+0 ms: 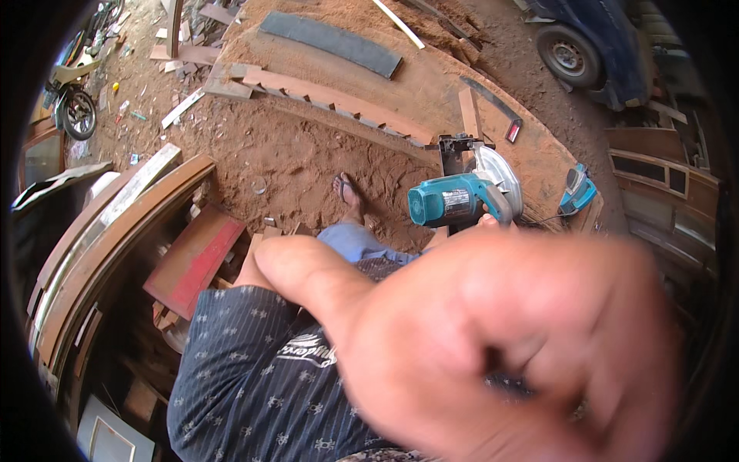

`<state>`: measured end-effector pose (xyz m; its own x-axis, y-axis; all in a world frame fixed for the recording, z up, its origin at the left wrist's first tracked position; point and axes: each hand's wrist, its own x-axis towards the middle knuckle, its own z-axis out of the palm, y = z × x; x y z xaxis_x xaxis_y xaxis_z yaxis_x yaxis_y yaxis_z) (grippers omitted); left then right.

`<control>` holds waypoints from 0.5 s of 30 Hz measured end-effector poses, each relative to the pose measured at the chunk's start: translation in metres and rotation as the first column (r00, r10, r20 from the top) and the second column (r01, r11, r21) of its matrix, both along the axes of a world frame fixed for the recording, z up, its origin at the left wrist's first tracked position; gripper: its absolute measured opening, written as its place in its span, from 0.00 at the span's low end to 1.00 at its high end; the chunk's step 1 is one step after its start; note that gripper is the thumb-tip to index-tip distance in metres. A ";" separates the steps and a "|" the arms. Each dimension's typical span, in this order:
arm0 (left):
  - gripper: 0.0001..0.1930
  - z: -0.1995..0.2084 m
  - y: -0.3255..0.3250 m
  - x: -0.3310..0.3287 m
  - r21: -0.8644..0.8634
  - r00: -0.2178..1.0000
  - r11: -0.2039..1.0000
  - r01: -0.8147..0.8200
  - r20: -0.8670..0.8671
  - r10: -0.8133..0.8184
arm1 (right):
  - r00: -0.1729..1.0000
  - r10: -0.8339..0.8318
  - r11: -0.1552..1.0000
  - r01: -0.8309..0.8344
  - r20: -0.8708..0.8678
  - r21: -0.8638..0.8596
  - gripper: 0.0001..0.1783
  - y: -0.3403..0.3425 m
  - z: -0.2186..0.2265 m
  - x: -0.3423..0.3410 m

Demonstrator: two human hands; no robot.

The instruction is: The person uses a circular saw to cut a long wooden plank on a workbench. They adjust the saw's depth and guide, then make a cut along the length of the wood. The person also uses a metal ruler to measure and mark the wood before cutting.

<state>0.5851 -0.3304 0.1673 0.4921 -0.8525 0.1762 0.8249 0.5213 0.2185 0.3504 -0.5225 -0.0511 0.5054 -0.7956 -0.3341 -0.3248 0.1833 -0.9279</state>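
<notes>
My left hand [500,331] is raised close to the camera, big and smeared by motion. Its fingers look bent, but whether they hold anything is hidden. Behind it, fingers of my right hand [489,221] show at the handle of a teal circular saw [450,200] with a silver blade guard; the rest of that hand is covered by the left one. The saw sits over a narrow wooden strip [469,112] at the right part of a low, sawdust-covered work board [431,92]. Right of the saw lies another teal power tool [577,191].
A notched wooden beam [331,100] and a dark plank [331,42] lie on the board. Stacked boards [115,254] and a red-painted wooden piece [194,262] stand at my left. A motorcycle [75,108] is far left, a blue vehicle [593,54] far right, wooden frames [654,169] below it.
</notes>
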 end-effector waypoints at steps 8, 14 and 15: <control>0.14 -0.106 0.000 0.032 0.307 0.587 0.715 -0.628 0.790 0.176 | 0.989 0.147 0.986 -0.145 0.019 -0.083 0.17 -0.028 0.010 0.020; 0.36 -0.285 -0.069 -0.002 0.700 0.515 0.315 -0.641 0.696 -0.500 | 0.920 0.387 0.906 -0.393 -0.065 -0.158 0.16 -0.065 0.016 0.020; 0.38 -0.305 -0.077 -0.004 0.757 0.584 0.324 -0.567 0.647 -0.490 | 0.911 0.406 0.900 -0.411 -0.067 -0.147 0.17 -0.065 0.018 0.017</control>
<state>0.5813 -0.4078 -0.1377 0.6685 -0.6601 -0.3425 0.0590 -0.4120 0.9093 0.3672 -0.5878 -0.0336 0.7877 -0.5644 -0.2470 -0.3723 -0.1168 -0.9207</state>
